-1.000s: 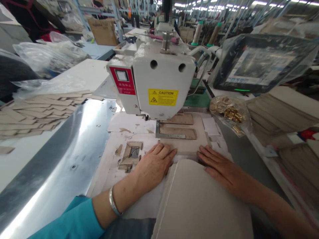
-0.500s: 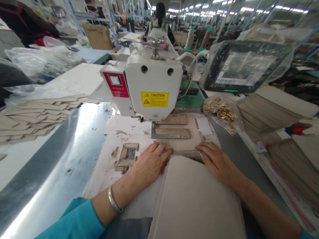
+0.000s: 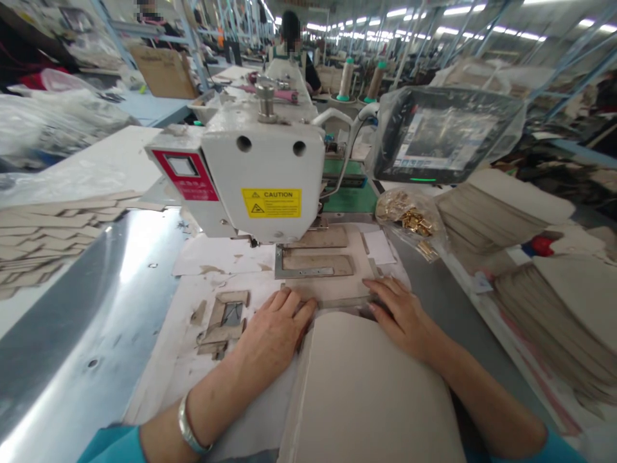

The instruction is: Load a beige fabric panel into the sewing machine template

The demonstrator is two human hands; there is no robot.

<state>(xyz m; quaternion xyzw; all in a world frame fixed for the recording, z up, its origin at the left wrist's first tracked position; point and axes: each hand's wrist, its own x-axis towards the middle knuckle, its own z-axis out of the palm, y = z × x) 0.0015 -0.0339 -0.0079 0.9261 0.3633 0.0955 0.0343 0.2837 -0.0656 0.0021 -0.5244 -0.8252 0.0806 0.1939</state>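
A beige panel (image 3: 373, 392) lies under the sewing machine's head (image 3: 270, 167) and reaches toward me, with a folded edge across it. My left hand (image 3: 277, 328) rests flat on the panel's left side, its fingers stretched toward the metal clamp frame (image 3: 313, 272). At the right end of the fold, my right hand (image 3: 402, 315) presses down with extended fingers, the thumb apart. The clamp sits on the panel just beyond both hands. Left of my left hand, scraps of beige material (image 3: 224, 321) are stuck on the white sheet (image 3: 260, 421).
Stacked beige panels (image 3: 554, 321) stand at the right, near a bag of gold-coloured metal parts (image 3: 417, 222). A plastic-wrapped control screen (image 3: 441, 138) rises behind them. Beige strips (image 3: 58, 231) cover part of the left table. Farther back, a person (image 3: 292, 38) sits.
My view has turned a little to the right, so the machine and table appear farther left. Both hands stay at nearly the same places on the panel.
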